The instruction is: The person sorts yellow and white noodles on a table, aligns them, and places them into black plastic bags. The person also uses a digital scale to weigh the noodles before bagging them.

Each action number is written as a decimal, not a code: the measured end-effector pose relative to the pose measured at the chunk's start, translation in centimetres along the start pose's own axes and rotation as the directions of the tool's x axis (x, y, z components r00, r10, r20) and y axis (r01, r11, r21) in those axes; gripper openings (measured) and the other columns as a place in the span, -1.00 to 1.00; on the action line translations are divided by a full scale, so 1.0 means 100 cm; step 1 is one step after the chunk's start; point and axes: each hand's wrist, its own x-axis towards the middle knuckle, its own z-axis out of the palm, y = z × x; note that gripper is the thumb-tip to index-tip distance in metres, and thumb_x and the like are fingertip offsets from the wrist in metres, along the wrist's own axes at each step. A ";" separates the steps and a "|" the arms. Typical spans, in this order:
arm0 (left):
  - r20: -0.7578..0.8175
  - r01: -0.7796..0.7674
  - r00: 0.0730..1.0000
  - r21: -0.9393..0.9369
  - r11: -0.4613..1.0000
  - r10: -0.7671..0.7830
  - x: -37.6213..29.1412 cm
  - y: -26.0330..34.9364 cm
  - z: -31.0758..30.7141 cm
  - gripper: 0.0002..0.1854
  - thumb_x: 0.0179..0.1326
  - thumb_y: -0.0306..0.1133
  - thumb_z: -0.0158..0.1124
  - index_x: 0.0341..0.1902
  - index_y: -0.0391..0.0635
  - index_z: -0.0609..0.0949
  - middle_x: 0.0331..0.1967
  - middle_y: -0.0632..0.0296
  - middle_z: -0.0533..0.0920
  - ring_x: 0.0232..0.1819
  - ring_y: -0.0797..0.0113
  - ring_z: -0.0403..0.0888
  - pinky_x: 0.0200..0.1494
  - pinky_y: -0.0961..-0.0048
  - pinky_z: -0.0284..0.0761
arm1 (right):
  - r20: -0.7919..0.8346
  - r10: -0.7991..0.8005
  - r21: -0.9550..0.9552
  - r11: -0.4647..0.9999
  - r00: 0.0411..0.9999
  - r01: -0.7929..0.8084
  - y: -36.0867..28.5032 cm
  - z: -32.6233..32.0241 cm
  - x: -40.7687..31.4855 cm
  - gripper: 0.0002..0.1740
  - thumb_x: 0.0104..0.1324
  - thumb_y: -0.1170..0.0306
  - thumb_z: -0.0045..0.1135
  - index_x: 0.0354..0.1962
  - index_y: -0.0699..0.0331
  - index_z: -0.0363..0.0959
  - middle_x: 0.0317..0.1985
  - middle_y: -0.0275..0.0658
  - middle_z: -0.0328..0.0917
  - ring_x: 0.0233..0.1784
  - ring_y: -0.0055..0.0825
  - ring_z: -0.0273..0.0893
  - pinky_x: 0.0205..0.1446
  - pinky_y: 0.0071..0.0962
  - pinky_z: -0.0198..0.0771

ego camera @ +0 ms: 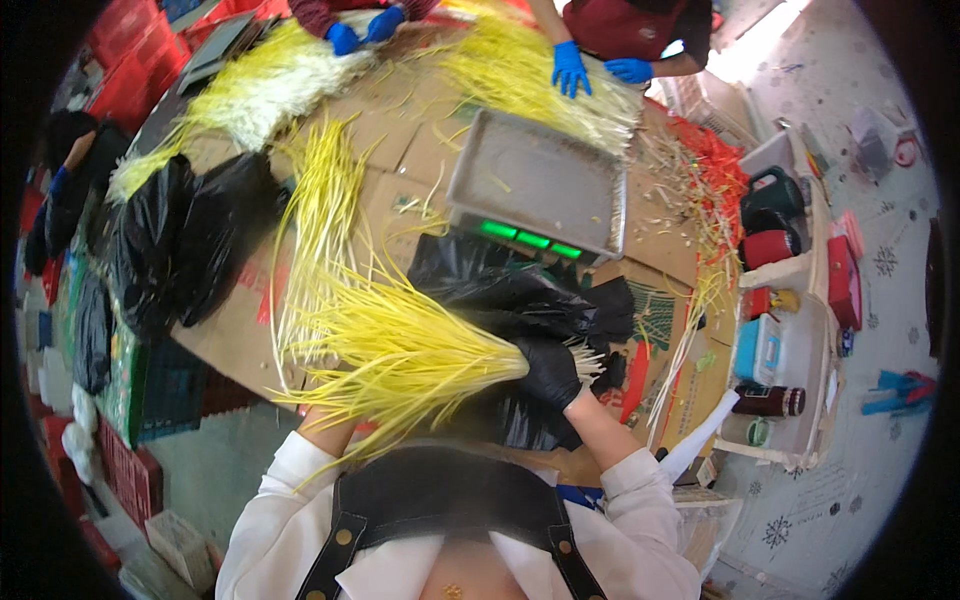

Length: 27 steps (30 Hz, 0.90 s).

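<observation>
My right hand (550, 373), in a black glove, is closed around the pale stem ends of a large bunch of yellow chives (420, 337), whose leaves fan out to the left. My left hand is hidden beneath the leaves; only the forearm shows. A looser pile of yellow chives (326, 195) lies on the cardboard (390, 180) just beyond the bunch. Behind my right hand is a crumpled black plastic bag (495, 277), and beyond it stands a weighing scale with a metal tray (544, 180) and lit green displays (531, 239). A yellow leaf piece lies in the tray.
Two people with blue gloves (571, 69) handle chive heaps (517, 67) across the table. Black plastic bags (217, 232) stand at the left edge. Red netting (712, 172) and trimmings lie at the right, beside a foam box (795, 337) holding a dark flask (769, 401) and a blue container (757, 349).
</observation>
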 end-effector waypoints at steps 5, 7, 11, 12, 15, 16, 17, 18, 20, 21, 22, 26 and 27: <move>-0.043 -0.066 0.996 0.318 0.946 0.084 -0.024 -0.013 -0.009 -0.58 0.44 -0.34 0.03 0.32 -0.17 0.47 0.20 0.02 0.52 0.19 0.09 0.53 0.24 0.22 0.45 | -0.046 -0.116 0.021 0.993 0.992 0.117 -0.003 0.014 0.008 -0.66 0.17 0.18 0.28 -0.12 0.10 0.63 -0.26 -0.08 0.67 -0.17 -0.03 0.64 -0.11 -0.17 0.52; -0.042 -0.076 0.994 0.382 0.921 0.099 -0.030 -0.015 -0.009 -0.58 0.43 -0.34 0.05 0.31 -0.18 0.49 0.17 0.02 0.53 0.16 0.10 0.54 0.22 0.23 0.45 | -0.050 -0.131 0.014 0.991 0.990 0.132 -0.013 0.003 0.015 -0.69 0.14 0.21 0.33 -0.17 0.09 0.62 -0.32 -0.09 0.64 -0.22 -0.05 0.62 -0.17 -0.18 0.51; -0.034 -0.097 0.991 0.456 0.885 0.126 -0.042 -0.020 -0.008 -0.59 0.40 -0.35 0.09 0.27 -0.19 0.51 0.11 0.03 0.55 0.12 0.10 0.56 0.17 0.24 0.46 | -0.006 -0.194 -0.056 0.979 0.981 0.194 -0.036 -0.031 0.029 -0.67 0.09 0.19 0.35 -0.19 0.11 0.61 -0.34 -0.11 0.63 -0.23 -0.05 0.62 -0.19 -0.16 0.50; -0.033 -0.100 0.991 0.470 0.877 0.130 -0.044 -0.020 -0.008 -0.59 0.39 -0.35 0.10 0.26 -0.19 0.52 0.10 0.03 0.55 0.11 0.10 0.56 0.15 0.25 0.47 | 0.018 -0.200 -0.118 0.972 0.980 0.201 -0.039 -0.039 0.031 -0.68 0.09 0.20 0.35 -0.21 0.11 0.60 -0.35 -0.11 0.63 -0.24 -0.05 0.62 -0.19 -0.16 0.50; -0.031 -0.113 0.989 0.498 0.860 0.147 -0.051 -0.022 -0.007 -0.60 0.36 -0.36 0.13 0.24 -0.19 0.54 0.06 0.03 0.56 0.07 0.11 0.57 0.12 0.26 0.48 | -0.002 -0.257 -0.221 0.943 0.966 0.250 -0.038 -0.046 0.044 -0.73 0.09 0.23 0.31 -0.25 0.11 0.59 -0.38 -0.12 0.62 -0.26 -0.04 0.62 -0.20 -0.15 0.49; -0.029 -0.116 0.988 0.501 0.858 0.151 -0.053 -0.021 -0.008 -0.61 0.36 -0.36 0.14 0.23 -0.20 0.54 0.04 0.03 0.57 0.06 0.11 0.58 0.11 0.26 0.48 | -0.071 -0.301 -0.203 0.938 0.951 0.281 -0.034 -0.041 0.051 -0.75 0.10 0.24 0.30 -0.26 0.11 0.58 -0.39 -0.13 0.61 -0.26 -0.04 0.61 -0.20 -0.14 0.50; -0.026 -0.121 0.987 0.510 0.852 0.156 -0.055 -0.021 -0.007 -0.61 0.35 -0.37 0.15 0.22 -0.20 0.55 0.03 0.03 0.57 0.05 0.11 0.58 0.09 0.26 0.48 | -0.142 -0.341 -0.189 0.931 0.929 0.313 -0.029 -0.033 0.058 -0.76 0.10 0.25 0.28 -0.27 0.11 0.58 -0.39 -0.13 0.61 -0.27 -0.04 0.61 -0.20 -0.14 0.50; -0.024 -0.127 0.986 0.519 0.845 0.163 -0.058 -0.021 -0.008 -0.61 0.34 -0.37 0.16 0.21 -0.20 0.55 0.02 0.04 0.58 0.04 0.11 0.58 0.08 0.27 0.49 | -0.093 -0.338 -0.094 0.939 0.937 0.330 -0.022 -0.024 0.064 -0.77 0.12 0.26 0.25 -0.25 0.12 0.57 -0.39 -0.13 0.61 -0.25 -0.04 0.61 -0.17 -0.13 0.50; -0.022 -0.140 0.983 0.537 0.832 0.180 -0.064 -0.021 -0.007 -0.62 0.32 -0.37 0.18 0.19 -0.20 0.57 -0.01 0.04 0.59 0.01 0.12 0.59 0.06 0.27 0.49 | 0.050 -0.244 -0.146 0.957 0.969 0.249 -0.013 0.005 0.077 -0.74 0.11 0.25 0.26 -0.23 0.11 0.58 -0.37 -0.11 0.61 -0.24 -0.04 0.61 -0.17 -0.13 0.50; -0.024 -0.145 0.982 0.541 0.829 0.187 -0.067 -0.021 -0.007 -0.62 0.31 -0.38 0.19 0.18 -0.21 0.57 -0.03 0.04 0.59 0.00 0.12 0.59 0.04 0.28 0.49 | 0.166 -0.146 -0.196 0.964 0.975 0.178 -0.008 0.018 0.082 -0.72 0.10 0.25 0.27 -0.22 0.11 0.58 -0.36 -0.11 0.62 -0.23 -0.04 0.61 -0.16 -0.12 0.50; -0.022 -0.151 0.981 0.546 0.824 0.194 -0.071 -0.022 -0.006 -0.62 0.31 -0.38 0.20 0.17 -0.21 0.58 -0.04 0.04 0.59 -0.01 0.12 0.60 0.03 0.28 0.50 | 0.193 -0.146 -0.239 0.952 0.970 0.191 -0.004 0.028 0.084 -0.72 0.09 0.23 0.28 -0.22 0.09 0.59 -0.37 -0.10 0.62 -0.26 -0.04 0.62 -0.17 -0.11 0.50; -0.023 -0.192 0.969 0.549 0.813 0.245 -0.083 -0.019 0.000 -0.63 0.27 -0.39 0.23 0.14 -0.22 0.60 -0.10 0.05 0.61 -0.06 0.12 0.61 -0.02 0.29 0.51 | 0.091 -0.215 -0.210 0.950 0.972 0.230 0.008 0.047 0.088 -0.69 0.16 0.11 0.24 -0.19 0.04 0.65 -0.31 -0.10 0.67 -0.24 -0.06 0.65 -0.17 -0.11 0.52; -0.025 -0.209 0.964 0.548 0.810 0.265 -0.085 -0.016 0.001 -0.63 0.27 -0.39 0.24 0.13 -0.22 0.61 -0.11 0.05 0.62 -0.07 0.13 0.62 -0.03 0.30 0.51 | 0.098 -0.197 -0.194 0.958 0.975 0.213 0.010 0.048 0.088 -0.68 0.16 0.11 0.24 -0.17 0.04 0.64 -0.30 -0.10 0.67 -0.22 -0.07 0.65 -0.16 -0.13 0.52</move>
